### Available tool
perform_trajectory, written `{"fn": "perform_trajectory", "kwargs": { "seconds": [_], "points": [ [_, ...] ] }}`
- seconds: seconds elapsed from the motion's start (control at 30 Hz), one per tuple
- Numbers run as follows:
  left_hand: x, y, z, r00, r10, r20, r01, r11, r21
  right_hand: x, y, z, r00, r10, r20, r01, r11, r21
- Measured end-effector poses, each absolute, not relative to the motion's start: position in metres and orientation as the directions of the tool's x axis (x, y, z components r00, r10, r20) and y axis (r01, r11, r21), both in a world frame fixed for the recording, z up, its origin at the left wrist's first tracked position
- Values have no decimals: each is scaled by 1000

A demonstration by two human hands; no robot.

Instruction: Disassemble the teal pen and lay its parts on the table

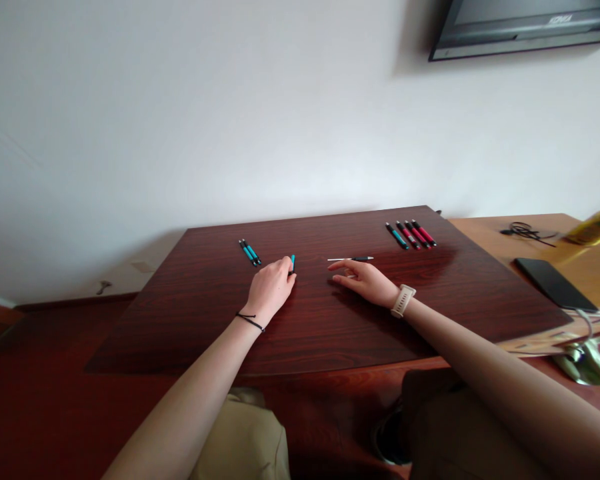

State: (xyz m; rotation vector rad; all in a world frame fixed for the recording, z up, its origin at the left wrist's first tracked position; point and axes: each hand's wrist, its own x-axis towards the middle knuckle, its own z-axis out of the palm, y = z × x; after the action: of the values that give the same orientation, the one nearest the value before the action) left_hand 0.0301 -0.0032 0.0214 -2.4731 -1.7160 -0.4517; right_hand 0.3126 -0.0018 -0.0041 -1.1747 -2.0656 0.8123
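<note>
1. Left hand (271, 288), head view: curled with the fingers drawn together around a teal pen barrel (293, 262), which sticks out past the fingertips toward the far side. The hand rests on the dark wooden table (330, 333); a thin black band circles the wrist.
2. Right hand (365, 280), head view: lies palm down on the table with fingers loosely apart and holding nothing. A pale wristwatch (403, 300) sits on the wrist.
3. Pen refill (351, 259): a thin white rod with a dark tip at its right end, lying flat and crosswise on the table, just beyond the right hand's fingertips. Whether the fingers touch it cannot be told. It lies to the right of the teal pen barrel, near it but apart.
4. Pair of teal pens (250, 252): two pens side by side, far and to the left of the left hand, near it but not touching.
5. Row of pens (411, 235): one teal and three red, laid parallel near the far right corner of the table, well apart from both hands.
6. Lighter desk (540, 250): adjoins the table on the right and carries a black phone (554, 283), a tangle of black cord (525, 231) and a yellow object (594, 228) at the frame edge.
7. Wall-mounted screen (525, 27): upper right, on the white wall.
</note>
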Motion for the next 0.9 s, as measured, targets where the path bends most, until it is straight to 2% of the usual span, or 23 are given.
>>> {"fn": "perform_trajectory", "kwargs": {
  "seconds": [0.57, 0.9],
  "points": [
    [29, -2, 19, 306, 910, 279, 933, -345, 104, 312, -1, -5, -452, 866, 211, 461, 430, -776],
    [32, -4, 24, 293, 901, 320, 932, -344, 116, 312, -1, -7, -445, 869, 217, 477, 435, -763]
  ]
}}
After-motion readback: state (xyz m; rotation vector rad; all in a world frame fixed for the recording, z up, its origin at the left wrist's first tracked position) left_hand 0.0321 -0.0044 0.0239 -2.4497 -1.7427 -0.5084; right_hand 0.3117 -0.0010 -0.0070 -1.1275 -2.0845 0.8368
